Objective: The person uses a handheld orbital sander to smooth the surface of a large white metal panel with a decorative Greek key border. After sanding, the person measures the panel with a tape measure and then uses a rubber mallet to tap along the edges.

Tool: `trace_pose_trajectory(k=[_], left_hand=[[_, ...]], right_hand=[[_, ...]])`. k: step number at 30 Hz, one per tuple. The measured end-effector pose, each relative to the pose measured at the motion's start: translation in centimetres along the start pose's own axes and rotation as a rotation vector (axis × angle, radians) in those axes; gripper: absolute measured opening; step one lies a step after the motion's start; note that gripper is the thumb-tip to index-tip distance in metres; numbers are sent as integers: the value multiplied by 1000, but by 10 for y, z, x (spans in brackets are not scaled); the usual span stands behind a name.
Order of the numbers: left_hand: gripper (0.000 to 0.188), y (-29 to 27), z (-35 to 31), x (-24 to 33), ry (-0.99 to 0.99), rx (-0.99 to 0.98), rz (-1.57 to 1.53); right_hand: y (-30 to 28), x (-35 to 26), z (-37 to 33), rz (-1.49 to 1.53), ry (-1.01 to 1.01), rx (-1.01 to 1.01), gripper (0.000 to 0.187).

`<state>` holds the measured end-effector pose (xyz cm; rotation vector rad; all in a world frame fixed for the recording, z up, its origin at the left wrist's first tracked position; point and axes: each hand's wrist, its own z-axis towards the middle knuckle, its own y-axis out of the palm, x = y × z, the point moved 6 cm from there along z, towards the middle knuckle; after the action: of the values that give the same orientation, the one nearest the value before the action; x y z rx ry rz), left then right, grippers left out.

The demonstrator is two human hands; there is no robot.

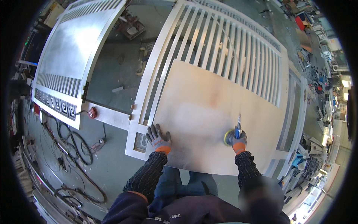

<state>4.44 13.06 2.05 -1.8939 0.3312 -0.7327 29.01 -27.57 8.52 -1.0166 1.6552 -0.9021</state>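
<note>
A large pale sheet panel (197, 89) with smudged grey and brownish patches lies over a slatted metal gate frame (149, 71). My left hand (160, 140), in a grey and orange glove, rests with fingers spread on the sheet's left edge, by the frame's corner. In the same kind of glove, my right hand (239, 141) is wrapped round a blue orbital sander (237, 131) with a yellow-rimmed round pad. The pad sits on the sheet, right of its middle. From the tool an air hose (234, 50) runs away over the slats.
At the left stands a second silver gate panel (69, 52), joined by a metal beam (112, 117) carrying a red round device (92, 112). Black cables (76, 143) and a corded power tool (98, 144) lie on the left floor. Clutter and metal profiles (309, 149) line the right side.
</note>
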Motion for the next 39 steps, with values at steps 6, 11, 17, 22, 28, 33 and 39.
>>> trace_pose_trajectory(k=[6,11,17,22,28,33,39], left_hand=[[78,-30,-15,-53,-141,-274,-633],[52,-103,-63,18,-45,-479,-1158],[79,-222,-187,149,374,-645,-1248],[78,-257,-263,138,514,-418,-1224],[80,-276,-300,103,533,-314,-1258],[86,-297,-306,72,476,-333,-1381],[87,-329,-280,-10,588,-150,-1153]], right_hand=[[-38,19,-91,706,533,-284,41],[-61,-61,-185,1795,371,-790,52],[-82,-128,-246,1835,-171,-1003,60],[-86,-124,-302,1401,-582,-682,57],[-80,-120,-341,1057,-824,-537,55],[-73,-150,-364,718,-979,-388,52],[-63,-211,-408,1737,-40,-1318,63]])
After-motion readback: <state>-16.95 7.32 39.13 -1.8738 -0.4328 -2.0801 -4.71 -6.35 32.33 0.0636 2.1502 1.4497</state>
